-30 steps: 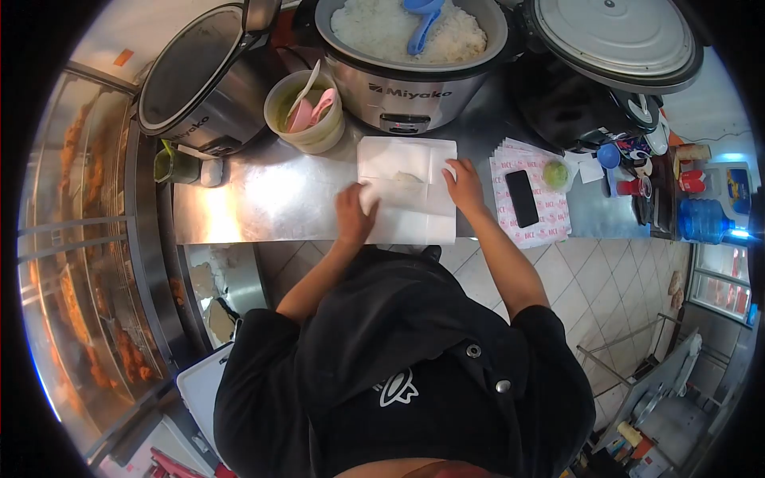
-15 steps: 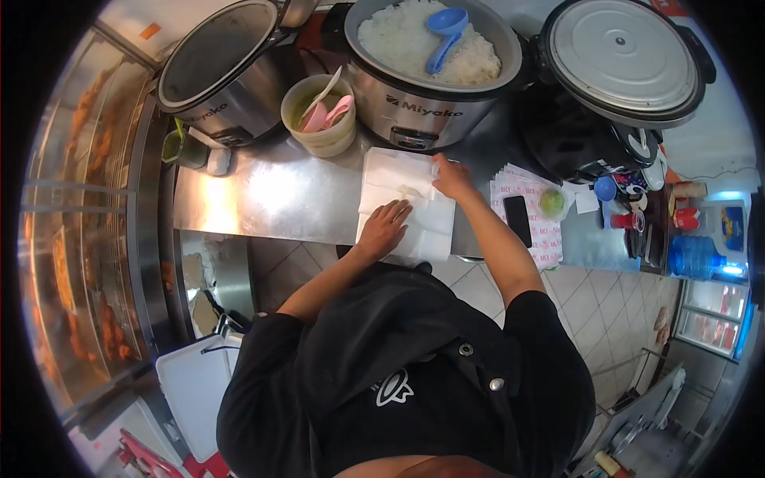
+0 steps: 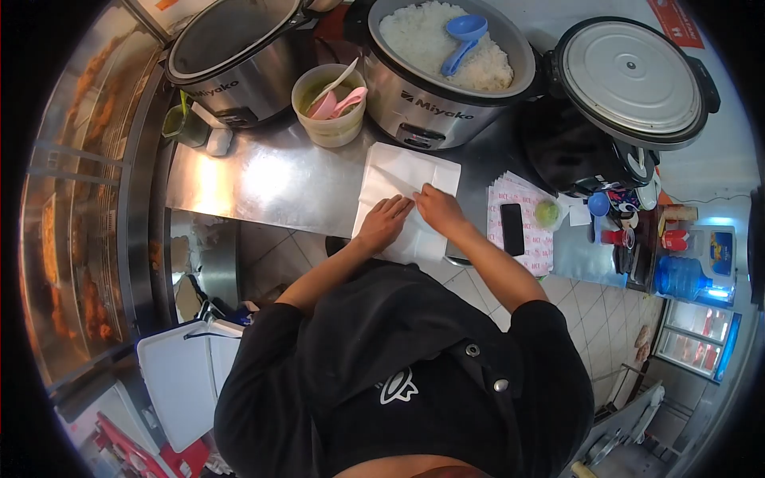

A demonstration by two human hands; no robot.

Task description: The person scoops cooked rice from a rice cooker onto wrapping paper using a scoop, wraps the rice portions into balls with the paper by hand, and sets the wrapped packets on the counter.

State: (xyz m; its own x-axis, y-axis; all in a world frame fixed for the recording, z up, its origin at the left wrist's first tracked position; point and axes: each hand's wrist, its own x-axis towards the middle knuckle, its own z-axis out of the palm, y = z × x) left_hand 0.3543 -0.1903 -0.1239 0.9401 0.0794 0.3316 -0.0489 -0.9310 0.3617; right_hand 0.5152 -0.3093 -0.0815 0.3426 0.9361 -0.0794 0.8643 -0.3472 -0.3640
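Observation:
White paper sheets (image 3: pixel 413 169) with fold creases lie on the steel counter, in front of the middle rice cooker. My left hand (image 3: pixel 385 225) rests flat on them, fingers stretched out together. Close against its fingertips is my right hand (image 3: pixel 440 212), with thumb and fingers pinched together over the paper. Whatever sits between those fingers is too small to make out; it may be a paper edge or a thin whitish piece.
Behind stand an open rice cooker (image 3: pixel 434 111) with rice and a blue scoop (image 3: pixel 464 40), a tub (image 3: pixel 328 131) with pink spoons, and a lidded cooker (image 3: pixel 629 80). To the right, a phone (image 3: pixel 512 229) lies on printed paper (image 3: pixel 542 253). A glass food cabinet (image 3: pixel 80 199) flanks the left.
My right hand has come from the paper's far right edge down toward me, beside my left hand. My left hand stays on the paper. The view has shifted slightly.

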